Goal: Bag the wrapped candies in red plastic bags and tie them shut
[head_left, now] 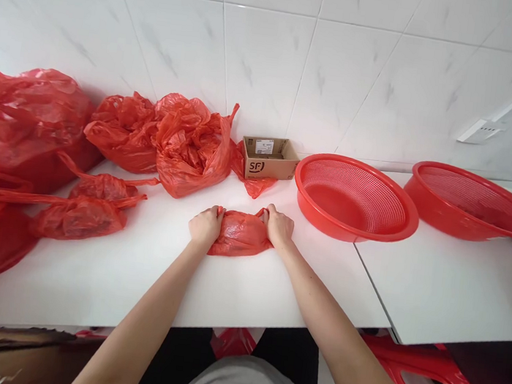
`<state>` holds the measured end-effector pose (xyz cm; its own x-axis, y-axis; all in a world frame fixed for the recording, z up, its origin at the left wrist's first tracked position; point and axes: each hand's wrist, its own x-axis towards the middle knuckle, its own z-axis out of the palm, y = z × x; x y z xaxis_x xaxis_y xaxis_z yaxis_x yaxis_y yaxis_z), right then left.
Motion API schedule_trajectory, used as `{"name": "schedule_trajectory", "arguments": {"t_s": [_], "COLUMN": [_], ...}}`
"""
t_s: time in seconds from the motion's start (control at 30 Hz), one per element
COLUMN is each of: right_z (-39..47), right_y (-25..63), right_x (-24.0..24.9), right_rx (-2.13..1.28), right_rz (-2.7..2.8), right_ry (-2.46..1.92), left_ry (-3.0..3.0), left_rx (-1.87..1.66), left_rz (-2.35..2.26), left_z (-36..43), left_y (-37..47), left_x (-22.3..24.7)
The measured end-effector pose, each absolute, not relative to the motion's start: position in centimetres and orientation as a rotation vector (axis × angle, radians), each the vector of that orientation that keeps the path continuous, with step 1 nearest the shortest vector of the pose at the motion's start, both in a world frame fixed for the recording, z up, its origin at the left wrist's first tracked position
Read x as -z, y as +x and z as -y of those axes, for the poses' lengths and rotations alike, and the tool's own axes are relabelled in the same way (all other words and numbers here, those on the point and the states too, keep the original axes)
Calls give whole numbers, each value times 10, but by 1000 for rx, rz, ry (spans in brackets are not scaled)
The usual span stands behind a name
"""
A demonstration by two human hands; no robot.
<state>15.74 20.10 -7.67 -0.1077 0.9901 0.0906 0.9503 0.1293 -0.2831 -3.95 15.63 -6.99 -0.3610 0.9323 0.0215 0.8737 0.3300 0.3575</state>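
Note:
A small red plastic bag [242,235] lies on the white table in front of me, bulging with contents I cannot make out. My left hand [206,226] is closed around its left end, a bit of red film poking out above the fingers. Its right end is gripped by my right hand [279,227], fingers curled over the plastic. The bag is stretched sideways between both hands. Just behind it stands an open cardboard box [272,168], with a scrap of red plastic [259,187] at its foot.
Several full red bags [191,147] crowd the left side, with smaller tied bags [81,218] before them. To the right sit a red colander [357,194] and another red basket [471,210]. A seam between tables [371,291] runs there; a red stool [429,372] is below.

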Motion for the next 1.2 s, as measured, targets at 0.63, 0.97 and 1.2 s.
{"name": "schedule_trajectory", "arguments": {"t_s": [0.63, 0.97, 1.2], "right_z": [-219, -221, -223], "right_y": [174, 187, 192], "right_x": [88, 97, 102], "right_rx": [-399, -631, -892], "right_rz": [1814, 1658, 1520], "right_ry": [-1821, -1499, -1255], "left_ry": [1330, 1591, 2086], "left_rx": [-884, -1156, -541], "left_rz": [-2314, -2338, -2061], "left_z": [-105, -110, -150], "left_y": [-89, -76, -11], "left_x": [77, 40, 25]}}
